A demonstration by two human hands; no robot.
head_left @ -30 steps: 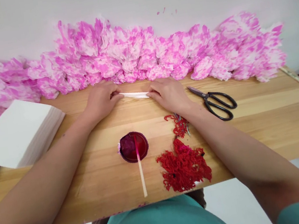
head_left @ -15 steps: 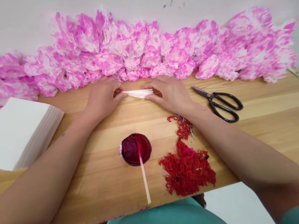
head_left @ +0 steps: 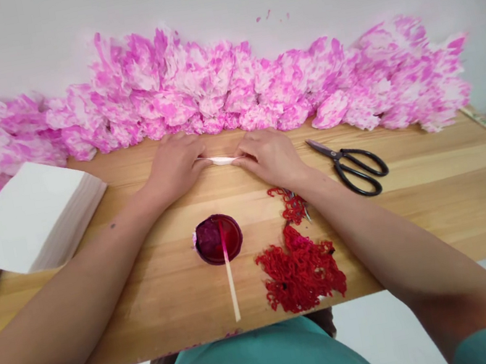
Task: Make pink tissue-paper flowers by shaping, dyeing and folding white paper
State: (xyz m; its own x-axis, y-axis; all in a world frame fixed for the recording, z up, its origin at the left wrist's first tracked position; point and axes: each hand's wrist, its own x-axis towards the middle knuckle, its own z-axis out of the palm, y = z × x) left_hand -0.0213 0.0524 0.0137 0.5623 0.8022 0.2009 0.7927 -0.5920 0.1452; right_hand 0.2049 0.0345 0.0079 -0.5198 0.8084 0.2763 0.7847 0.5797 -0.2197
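Observation:
A narrow folded strip of white tissue paper (head_left: 223,160) spans the gap between my hands, above the far part of the table. My left hand (head_left: 178,165) pinches one end of it, and my right hand (head_left: 269,157) grips the other. Parts of both ends are hidden under the fingers. Nearer to me stands a small bowl of dark red dye (head_left: 231,237), with a pink-tipped wooden stick (head_left: 233,290) leaning out over its rim. Tangled red yarn (head_left: 303,268) lies below my right forearm, and black-handled scissors (head_left: 348,165) rest to the right of that hand.
Crumpled pink-and-white paper flowers (head_left: 207,88) line the back of the wooden table (head_left: 162,309) against the wall. On the left lies a thick stack of white paper (head_left: 32,213). A smaller bunch of red yarn (head_left: 293,206) with a metal tool sits by my right wrist.
The white paper between my hands looks narrower now. My hands have drawn slightly closer together, and the whole view has shifted a little.

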